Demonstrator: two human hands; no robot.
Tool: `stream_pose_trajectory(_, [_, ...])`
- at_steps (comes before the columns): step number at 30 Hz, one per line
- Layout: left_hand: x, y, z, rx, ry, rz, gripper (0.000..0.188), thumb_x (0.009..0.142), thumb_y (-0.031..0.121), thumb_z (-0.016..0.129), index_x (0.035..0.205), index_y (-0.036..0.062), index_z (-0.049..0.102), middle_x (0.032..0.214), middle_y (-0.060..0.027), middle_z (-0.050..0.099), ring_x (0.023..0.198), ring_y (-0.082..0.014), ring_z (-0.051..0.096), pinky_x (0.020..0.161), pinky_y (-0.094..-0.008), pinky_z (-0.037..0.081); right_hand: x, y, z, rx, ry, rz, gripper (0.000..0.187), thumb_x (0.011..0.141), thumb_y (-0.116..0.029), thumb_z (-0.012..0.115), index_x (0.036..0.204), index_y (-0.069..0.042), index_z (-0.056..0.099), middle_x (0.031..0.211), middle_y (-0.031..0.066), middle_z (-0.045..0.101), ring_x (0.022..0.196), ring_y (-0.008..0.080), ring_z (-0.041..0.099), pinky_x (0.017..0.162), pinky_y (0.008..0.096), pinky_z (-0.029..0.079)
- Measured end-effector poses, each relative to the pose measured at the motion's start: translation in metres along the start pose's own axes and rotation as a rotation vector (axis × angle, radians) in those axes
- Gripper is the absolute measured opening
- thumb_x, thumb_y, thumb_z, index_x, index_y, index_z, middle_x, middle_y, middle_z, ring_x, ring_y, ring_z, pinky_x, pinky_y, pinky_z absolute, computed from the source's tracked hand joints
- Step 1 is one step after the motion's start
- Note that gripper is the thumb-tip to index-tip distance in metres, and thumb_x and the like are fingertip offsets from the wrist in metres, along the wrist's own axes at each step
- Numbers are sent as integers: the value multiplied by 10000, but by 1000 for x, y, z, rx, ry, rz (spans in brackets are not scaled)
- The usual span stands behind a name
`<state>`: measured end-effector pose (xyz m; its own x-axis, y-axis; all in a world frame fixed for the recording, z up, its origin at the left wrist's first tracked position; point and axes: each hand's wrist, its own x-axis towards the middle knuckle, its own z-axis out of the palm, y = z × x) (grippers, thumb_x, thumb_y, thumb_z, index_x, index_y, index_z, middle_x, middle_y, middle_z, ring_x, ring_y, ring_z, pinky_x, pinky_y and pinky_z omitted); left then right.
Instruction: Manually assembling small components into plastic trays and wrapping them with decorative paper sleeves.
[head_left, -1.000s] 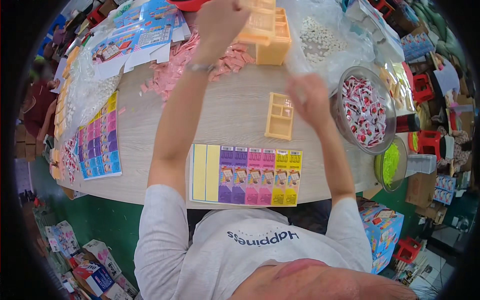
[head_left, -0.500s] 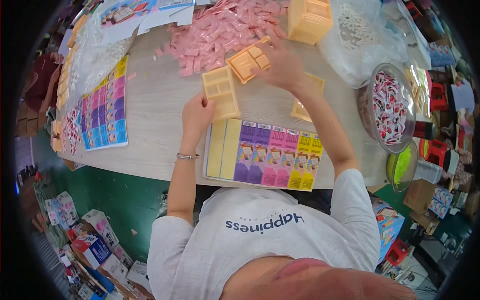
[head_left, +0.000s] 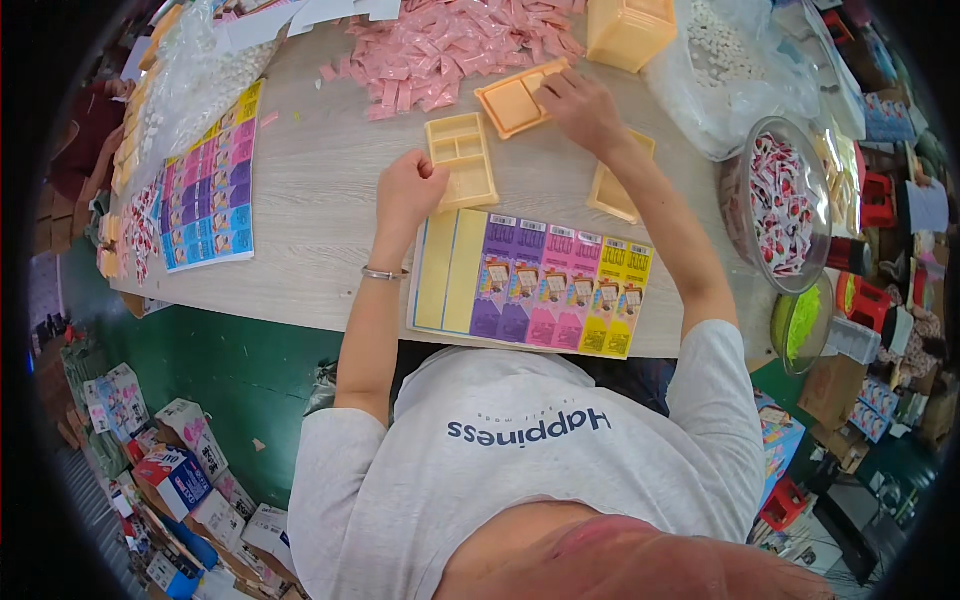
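My left hand (head_left: 410,192) is closed at the left edge of a pale yellow compartment tray (head_left: 468,182), which lies on the table with its cells facing up. Its thumb and fingertips meet at the tray's rim. To the right and farther away, a darker orange compartment tray (head_left: 514,104) lies at a slant. My right hand (head_left: 585,112) has its fingers curled over that tray's right end, hiding the cells there. Under my right forearm sits another pale yellow tray (head_left: 612,192), partly covered.
A printed colour sheet (head_left: 540,285) lies nearest me, another (head_left: 212,185) at left. Pink packets (head_left: 455,50) are heaped at the back, beside an orange box-shaped stack (head_left: 630,35). Bags of white pieces (head_left: 715,60), a bowl of wrapped packets (head_left: 780,205) and a green-filled bowl (head_left: 803,325) stand right.
My right hand has shifted right along the orange tray, which now lies a little farther right and covers its cells differently. My left hand stays at the pale yellow tray's edge. The whole view has shifted slightly.
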<state>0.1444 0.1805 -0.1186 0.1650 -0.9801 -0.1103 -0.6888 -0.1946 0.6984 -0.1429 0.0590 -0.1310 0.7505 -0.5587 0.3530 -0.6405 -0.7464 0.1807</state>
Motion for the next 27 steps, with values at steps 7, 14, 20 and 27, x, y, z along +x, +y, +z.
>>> stream_pose_trajectory(7, [-8,17,13,135,53,62,235,793,233,648,716,37,544,626,-134,594,584,-315,588,561,-406,459,-5,-20,-24,64,234,77,363,807,-161,624,1166,-110,612,1002,43,633,1011,252,611,867,384,507])
stream_pose_trajectory(14, [0,27,21,230,67,64,221,795,242,634,717,51,555,640,-148,605,609,-350,603,576,-449,468,8,0,6,-29,-40,-64,275,830,-159,590,1097,-104,625,997,58,634,938,233,613,800,378,529])
stream_pose_trajectory(20, [0,47,21,422,40,-9,244,813,306,579,801,84,681,746,-156,691,730,-374,677,642,-485,523,-11,36,-3,48,209,-165,361,811,-247,653,1146,-114,622,1083,63,634,1067,252,604,876,416,520])
stream_pose_trajectory(27, [3,33,25,448,34,-25,274,820,318,564,830,95,724,760,-153,703,748,-369,687,657,-481,534,3,28,-25,262,-119,-115,833,685,-610,729,1335,-121,553,1213,122,563,1214,331,478,1052,527,356])
